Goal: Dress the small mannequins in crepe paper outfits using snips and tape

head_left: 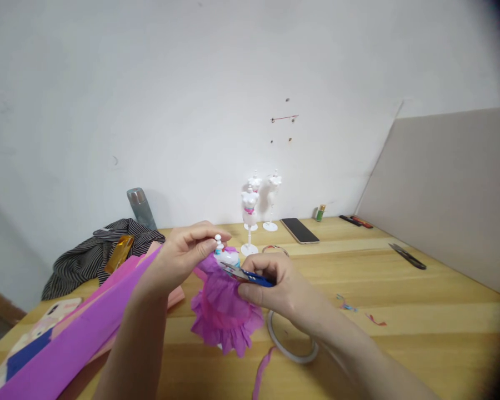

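A small white mannequin point(228, 256) wears a ruffled purple crepe-paper dress point(227, 311), with bits of blue at its neck and bust. My left hand point(187, 250) is closed beside the mannequin's neck, pinching purple paper at the shoulder; some fingertips are hidden. In my closed right hand point(270, 280) are blue-handled scissors point(256, 278). Their metal blades lie across the mannequin's chest, near the top of the dress. Whether they touch the paper I cannot tell.
White mannequins point(250, 205) stand by the wall near a phone point(300, 230). A tape ring point(294, 358) and purple strip point(262, 372) lie close to the dress. Purple paper sheets point(79, 328), striped cloth point(83, 255) and a bottle point(140, 208) are left; a black-handled cutter point(408, 256) lies right.
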`<state>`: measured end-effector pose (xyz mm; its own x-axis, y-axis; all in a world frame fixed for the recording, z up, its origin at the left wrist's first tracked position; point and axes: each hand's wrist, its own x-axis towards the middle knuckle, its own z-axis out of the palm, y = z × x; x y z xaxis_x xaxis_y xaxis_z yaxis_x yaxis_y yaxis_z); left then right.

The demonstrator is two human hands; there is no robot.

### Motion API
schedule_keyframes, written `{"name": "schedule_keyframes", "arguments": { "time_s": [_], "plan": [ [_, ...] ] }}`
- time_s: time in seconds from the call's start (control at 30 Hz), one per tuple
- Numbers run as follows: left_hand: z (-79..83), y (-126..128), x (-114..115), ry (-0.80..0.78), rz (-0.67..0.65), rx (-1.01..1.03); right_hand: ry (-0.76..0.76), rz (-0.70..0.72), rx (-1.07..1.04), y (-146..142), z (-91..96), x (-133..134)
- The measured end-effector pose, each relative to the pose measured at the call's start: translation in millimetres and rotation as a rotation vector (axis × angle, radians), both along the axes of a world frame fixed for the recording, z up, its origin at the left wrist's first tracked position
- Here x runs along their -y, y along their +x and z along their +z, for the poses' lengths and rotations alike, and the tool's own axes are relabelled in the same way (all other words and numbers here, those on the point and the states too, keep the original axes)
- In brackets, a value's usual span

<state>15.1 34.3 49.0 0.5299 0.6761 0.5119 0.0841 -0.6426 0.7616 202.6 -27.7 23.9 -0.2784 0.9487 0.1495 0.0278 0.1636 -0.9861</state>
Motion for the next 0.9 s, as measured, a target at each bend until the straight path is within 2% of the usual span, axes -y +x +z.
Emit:
{"name": "schedule_keyframes", "arguments": {
  "time_s": [0.1, 0.33, 0.5, 0.77, 0.9],
  "plan": [
    [-1.1, 1, 0, 0.018, -0.027, -0.011, 0.048, -0.028, 0.026, 1, 1.6, 2],
    [-0.7, 5, 6, 0.022, -0.038, -0.029, 0.295, -0.234, 0.129, 6, 4.3, 7],
    [-0.5, 7, 9, 0.013, -0.044, -0.025, 0.218, -0.231, 0.104, 8, 9.1, 8],
    [1.2, 7, 10, 0.003, -0.062, -0.027, 0.293, -0.248, -0.006, 9, 8.0, 3],
    [0.7, 7, 9, -0.035, -0.054, -0.014, 0.286, -0.183, -0.023, 10, 6.6, 1]
  ]
}}
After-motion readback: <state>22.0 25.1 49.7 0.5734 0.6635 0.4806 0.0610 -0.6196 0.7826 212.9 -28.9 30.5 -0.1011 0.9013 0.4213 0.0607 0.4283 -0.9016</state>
